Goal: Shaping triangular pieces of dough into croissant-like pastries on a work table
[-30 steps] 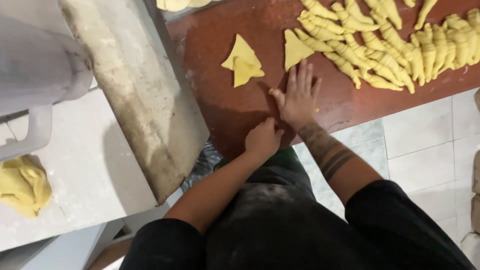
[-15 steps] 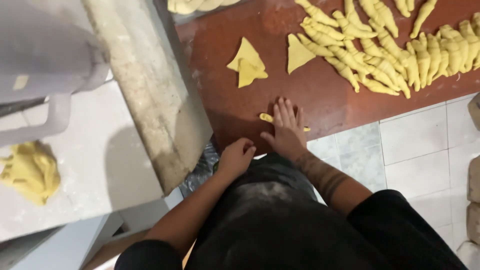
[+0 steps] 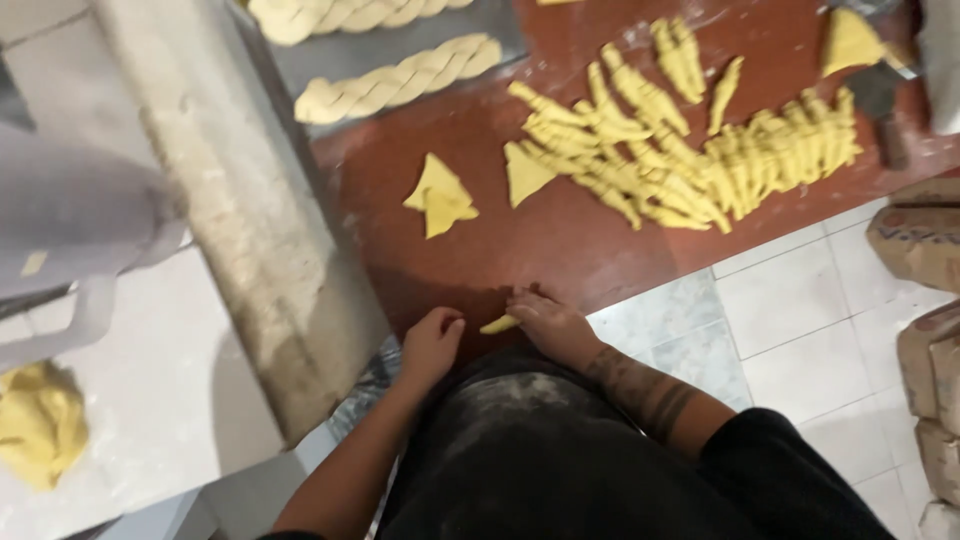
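A small rolled piece of yellow dough (image 3: 500,324) lies at the near edge of the dark red worktop (image 3: 560,240). My right hand (image 3: 550,322) rests on its right end with the fingers curled over it. My left hand (image 3: 432,344) sits just left of the roll, fingers bent, at the table edge, apart from the dough. Two flat dough triangles (image 3: 440,198) lie stacked further out, with a third triangle (image 3: 525,172) beside them. A heap of several rolled dough pieces (image 3: 690,150) spreads across the far right of the worktop.
Braided dough strips (image 3: 400,82) lie on a grey tray at the back. A floured grey beam (image 3: 250,220) runs along the left. A lump of yellow dough (image 3: 38,422) sits on the white surface at lower left. Brown sacks (image 3: 925,300) stand on the tiled floor, right.
My hands have drawn back toward my body to the table edge, rolling the dough piece from a flat shape into a small roll. The view has shifted, showing more of the worktop.
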